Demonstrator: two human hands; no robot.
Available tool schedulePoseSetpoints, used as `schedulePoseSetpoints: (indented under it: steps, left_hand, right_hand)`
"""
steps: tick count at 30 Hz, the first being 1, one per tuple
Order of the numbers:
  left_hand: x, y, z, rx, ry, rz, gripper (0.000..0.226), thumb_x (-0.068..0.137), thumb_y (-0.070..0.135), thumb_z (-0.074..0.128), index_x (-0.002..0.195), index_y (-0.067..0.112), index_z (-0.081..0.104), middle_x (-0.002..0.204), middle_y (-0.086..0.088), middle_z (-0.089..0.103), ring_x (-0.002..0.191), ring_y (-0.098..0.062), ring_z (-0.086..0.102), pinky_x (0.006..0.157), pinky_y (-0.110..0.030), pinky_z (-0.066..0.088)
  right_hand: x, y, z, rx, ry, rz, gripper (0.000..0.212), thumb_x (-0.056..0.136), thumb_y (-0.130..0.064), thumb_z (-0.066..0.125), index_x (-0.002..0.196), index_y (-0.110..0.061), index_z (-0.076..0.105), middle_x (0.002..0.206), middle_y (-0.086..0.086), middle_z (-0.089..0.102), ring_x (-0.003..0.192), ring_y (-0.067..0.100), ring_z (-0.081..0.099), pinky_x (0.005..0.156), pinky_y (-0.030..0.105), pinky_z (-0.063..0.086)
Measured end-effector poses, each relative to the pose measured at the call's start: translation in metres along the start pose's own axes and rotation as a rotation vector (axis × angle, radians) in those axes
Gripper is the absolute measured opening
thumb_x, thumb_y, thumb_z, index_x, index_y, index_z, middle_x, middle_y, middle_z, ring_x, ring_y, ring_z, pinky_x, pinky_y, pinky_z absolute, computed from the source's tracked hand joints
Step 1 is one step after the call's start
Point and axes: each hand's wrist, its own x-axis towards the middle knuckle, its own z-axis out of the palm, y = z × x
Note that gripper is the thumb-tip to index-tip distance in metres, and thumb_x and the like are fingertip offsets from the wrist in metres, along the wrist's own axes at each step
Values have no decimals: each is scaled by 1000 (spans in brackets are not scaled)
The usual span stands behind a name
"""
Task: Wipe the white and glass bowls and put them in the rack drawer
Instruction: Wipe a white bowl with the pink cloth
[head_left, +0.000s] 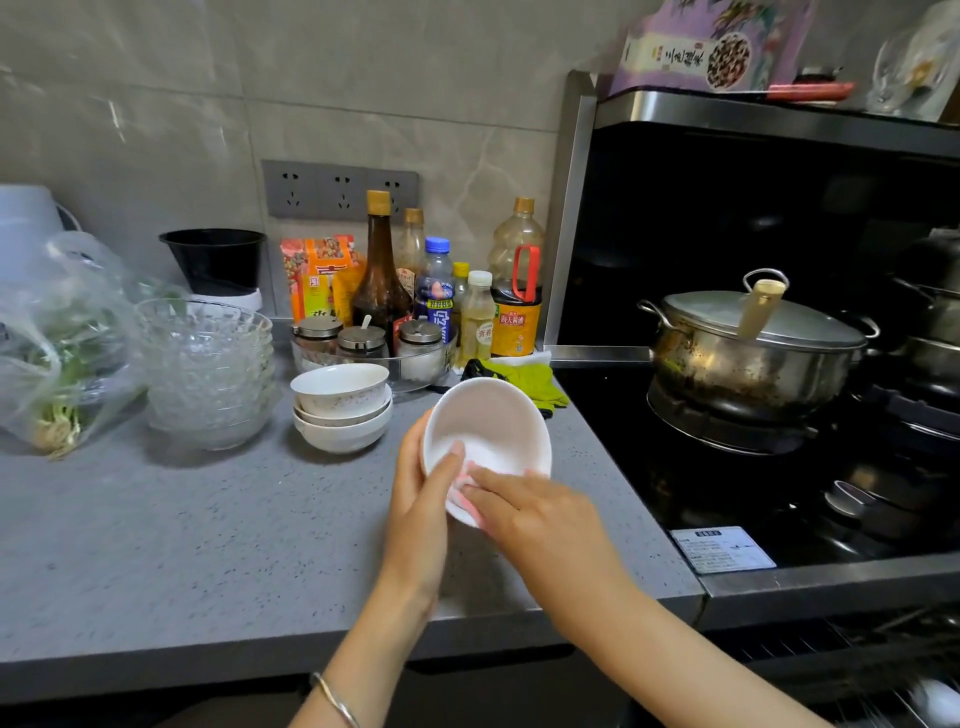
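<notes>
My left hand (418, 499) holds a white bowl (491, 421) by its near rim, tilted toward me above the grey countertop (208, 545). My right hand (535, 512) presses a pink cloth (464, 496) against the bowl's inner wall; most of the cloth is hidden under my fingers. A stack of three white bowls (341, 405) stands on the counter behind and to the left. Further left is a stack of several glass bowls (208, 369). No rack drawer shows in this view.
Sauce bottles (382, 275) and lidded jars in a glass tray (363, 340) line the wall. A green glove (524, 382) lies behind the held bowl. A plastic bag of greens (57, 353) sits far left. A steel pot (753, 348) stands on the black stove at right.
</notes>
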Motion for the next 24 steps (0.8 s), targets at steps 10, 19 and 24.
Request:
schedulePoseSetpoints:
  steps: [10, 19, 24]
  left_hand:
    - [14, 10, -16, 138, -105, -51, 19, 96, 25, 47, 107, 28, 63, 99, 5, 72, 90, -8, 67, 73, -19, 52]
    - [6, 1, -1, 39, 7, -102, 19, 96, 25, 48, 110, 27, 62, 105, -2, 70, 98, -18, 66, 80, -30, 53]
    - [7, 6, -9, 77, -58, -47, 21, 96, 21, 49, 108, 31, 62, 100, 7, 71, 92, -8, 67, 70, -18, 52]
  right_hand:
    - [-8, 25, -5, 23, 10, -220, 47, 104, -25, 33, 91, -17, 78, 103, -2, 74, 93, 14, 70, 86, 31, 54]
    - [-6, 0, 1, 148, 42, -58, 49, 104, -24, 29, 94, -19, 77, 105, -6, 73, 75, 10, 71, 52, 22, 53]
    - [-6, 16, -2, 61, -37, -116, 41, 96, -23, 40, 85, -20, 78, 98, -6, 75, 76, 11, 72, 60, 24, 56]
